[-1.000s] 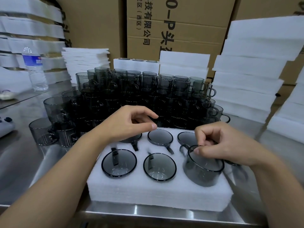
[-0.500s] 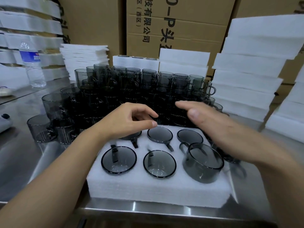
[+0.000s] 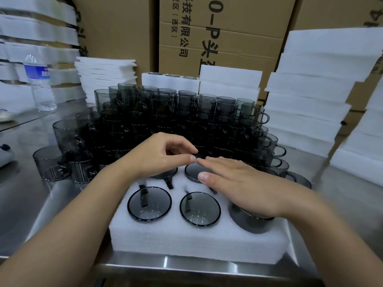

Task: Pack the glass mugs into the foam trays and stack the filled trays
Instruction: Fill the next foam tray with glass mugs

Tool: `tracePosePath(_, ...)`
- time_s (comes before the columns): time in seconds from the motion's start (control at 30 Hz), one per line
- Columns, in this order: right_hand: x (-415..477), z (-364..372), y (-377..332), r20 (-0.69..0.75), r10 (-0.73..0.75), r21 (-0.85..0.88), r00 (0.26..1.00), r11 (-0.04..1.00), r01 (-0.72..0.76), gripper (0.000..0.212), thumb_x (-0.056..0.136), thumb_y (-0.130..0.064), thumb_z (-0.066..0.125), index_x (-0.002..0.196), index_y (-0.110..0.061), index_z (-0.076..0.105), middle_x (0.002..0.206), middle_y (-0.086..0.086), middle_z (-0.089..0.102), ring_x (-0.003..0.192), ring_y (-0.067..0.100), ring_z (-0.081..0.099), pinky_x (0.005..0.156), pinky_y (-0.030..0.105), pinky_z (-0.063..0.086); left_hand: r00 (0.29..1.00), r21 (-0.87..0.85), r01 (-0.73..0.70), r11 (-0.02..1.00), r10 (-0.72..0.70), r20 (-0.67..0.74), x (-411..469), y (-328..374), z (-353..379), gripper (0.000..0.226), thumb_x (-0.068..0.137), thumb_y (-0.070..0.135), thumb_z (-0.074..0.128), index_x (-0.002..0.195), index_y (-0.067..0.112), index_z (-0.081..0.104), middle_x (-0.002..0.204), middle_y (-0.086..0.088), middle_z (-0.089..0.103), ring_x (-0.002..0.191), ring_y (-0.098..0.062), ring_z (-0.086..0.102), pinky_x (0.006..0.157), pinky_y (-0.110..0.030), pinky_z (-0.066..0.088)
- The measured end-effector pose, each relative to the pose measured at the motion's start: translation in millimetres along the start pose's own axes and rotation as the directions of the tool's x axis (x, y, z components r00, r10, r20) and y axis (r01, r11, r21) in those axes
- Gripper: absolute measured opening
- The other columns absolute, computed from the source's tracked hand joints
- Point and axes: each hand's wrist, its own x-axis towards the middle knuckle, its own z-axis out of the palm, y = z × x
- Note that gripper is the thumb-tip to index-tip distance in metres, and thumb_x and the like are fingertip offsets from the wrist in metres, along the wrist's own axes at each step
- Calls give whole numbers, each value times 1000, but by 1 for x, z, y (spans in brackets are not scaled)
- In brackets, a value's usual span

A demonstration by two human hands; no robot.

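A white foam tray (image 3: 186, 239) lies at the table's front edge with smoky grey glass mugs sunk in its holes, among them a front left mug (image 3: 149, 204) and a front middle mug (image 3: 200, 208). At the front right hole one mug (image 3: 249, 221) stands partly out of the foam. My right hand (image 3: 246, 186) lies flat, palm down, on that mug's rim with fingers straight. My left hand (image 3: 159, 156) hovers over the tray's back row, fingers curled with thumb and fingertips close together, holding nothing that I can see.
A large stacked cluster of loose grey mugs (image 3: 176, 121) fills the steel table (image 3: 24, 204) behind the tray. Piles of white foam sheets (image 3: 310, 100) rise at the right, back (image 3: 229, 81) and left. A water bottle (image 3: 39, 83) stands far left. Cardboard boxes (image 3: 217, 34) form the backdrop.
My right hand let go of the front right mug's rim, lifted, then came down flat on top of it. My left hand stayed over the back row.
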Motion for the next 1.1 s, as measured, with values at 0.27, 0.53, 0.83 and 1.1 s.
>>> tracePosePath(0.27, 4, 9, 3, -13, 3, -97, 1000, 995, -4, 71, 82, -72, 13, 148, -48, 11, 159, -19, -3, 144, 2, -12, 117, 35, -9, 1000, 12, 1, 1000, -1, 9, 0, 0, 0, 11, 85, 12, 69, 94, 18, 73, 91, 3, 74, 88, -5, 67, 81, -17, 51)
tracePosePath(0.53, 3, 18, 4, -46, -44, -208, 998, 978, 34, 80, 75, -77, 5, 149, -45, 0, 158, -19, -11, 142, 1, -19, 116, 37, -15, 1000, 19, 2, 1000, -2, 15, 1, -1, 0, 13, 85, 11, 69, 88, 23, 73, 88, 4, 74, 83, -2, 67, 77, -14, 50)
tracePosePath(0.83, 1, 21, 4, -65, -68, -238, 996, 970, 51, 74, 80, -73, 4, 148, -45, 4, 158, -17, -11, 142, 2, -19, 116, 39, -16, 1000, 35, 2, 999, -3, 27, 0, -2, 0, 12, 85, 12, 69, 88, 22, 74, 86, 9, 74, 80, 1, 66, 71, -7, 47)
tracePosePath(1.1, 2, 23, 6, -92, -85, -219, 992, 974, 63, 69, 82, -71, 9, 146, -44, 18, 159, -15, -7, 143, 2, -14, 116, 37, -13, 999, 74, 1, 997, -5, 52, 0, -4, 0, 12, 86, 15, 69, 90, 24, 74, 88, 9, 74, 84, -4, 68, 77, -16, 51)
